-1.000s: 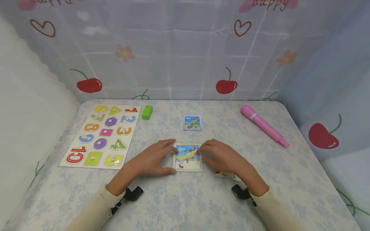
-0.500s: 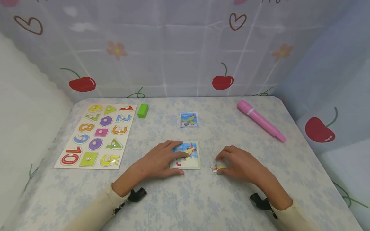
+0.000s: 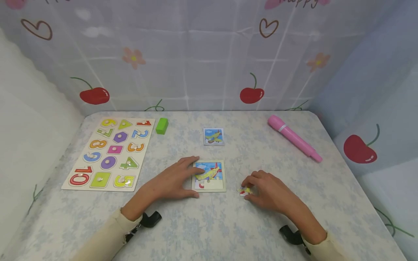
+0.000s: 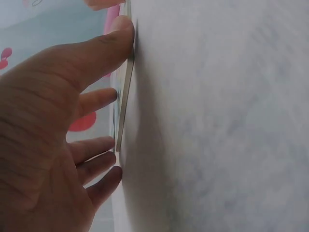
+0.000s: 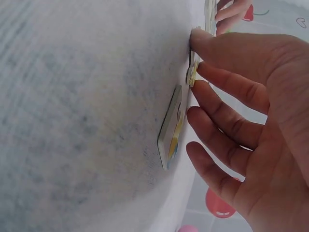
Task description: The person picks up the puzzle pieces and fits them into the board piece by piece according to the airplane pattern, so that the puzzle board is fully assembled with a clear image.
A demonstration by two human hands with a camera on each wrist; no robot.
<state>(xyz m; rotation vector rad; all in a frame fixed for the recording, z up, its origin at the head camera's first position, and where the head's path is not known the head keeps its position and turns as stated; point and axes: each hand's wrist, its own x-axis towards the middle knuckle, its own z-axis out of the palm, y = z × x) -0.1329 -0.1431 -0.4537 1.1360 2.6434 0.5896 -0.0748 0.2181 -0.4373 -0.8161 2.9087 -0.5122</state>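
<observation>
A small jigsaw puzzle [image 3: 209,175] in a pale tray shows a yellow airplane on blue sky; most of its lower row is bare tray. My left hand [image 3: 169,179] rests at the tray's left edge, its fingers spread, with the thumb by the lower left corner. To the right of the tray, my right hand [image 3: 272,190] pinches a jigsaw piece [image 3: 244,191] between thumb and fingers, low at the tabletop. In the right wrist view another jigsaw piece [image 5: 170,133] lies on the table beside those fingers; in the head view the hand hides it.
A number-and-shape board [image 3: 109,154] lies at the left, with a green block [image 3: 162,125] by its top corner. Behind the tray is a small airplane picture card [image 3: 213,136]. A pink pen-shaped object [image 3: 294,137] lies at the back right. A printed curtain hangs behind the table.
My right hand has left the tray's right edge, moved right and taken hold of a loose piece. My left hand reached over the puzzle, then drew back to its left edge.
</observation>
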